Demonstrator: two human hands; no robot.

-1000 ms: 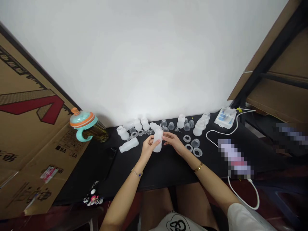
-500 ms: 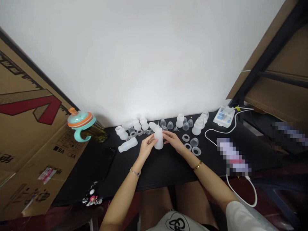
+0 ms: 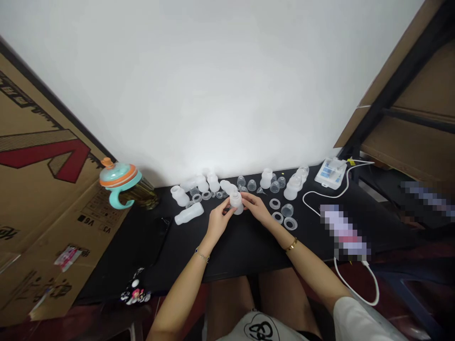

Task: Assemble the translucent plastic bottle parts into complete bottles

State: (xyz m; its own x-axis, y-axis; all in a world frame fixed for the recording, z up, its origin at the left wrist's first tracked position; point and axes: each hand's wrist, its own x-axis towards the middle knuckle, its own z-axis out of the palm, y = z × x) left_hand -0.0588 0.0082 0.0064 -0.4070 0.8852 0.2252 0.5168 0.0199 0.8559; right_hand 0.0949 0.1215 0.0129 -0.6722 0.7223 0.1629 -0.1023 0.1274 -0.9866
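Note:
A translucent white baby bottle (image 3: 236, 202) is held just above the black table, its open neck tipped toward me. My left hand (image 3: 218, 219) grips its left side, thumb across the front. Fingers of my right hand (image 3: 256, 208) close in on the bottle's right side near the neck; their tips are partly hidden. Beside my right hand lie several pale collar rings (image 3: 290, 223) and a clear dome cap (image 3: 287, 210). To the left of my left hand another white bottle (image 3: 189, 213) rests on its side.
More bottles (image 3: 179, 195) and clear caps (image 3: 251, 185) line the wall. A teal-lidded jug (image 3: 122, 182) and a dark phone (image 3: 158, 241) are at left, by a cardboard box (image 3: 42, 227). At right are a white case (image 3: 331, 173), a white cable (image 3: 330, 196) and a blurred-out object (image 3: 344, 232).
The bottle between my hands has tipped so its mouth now faces me more. My left hand has shifted slightly right and turned with it. Things on the table stay put.

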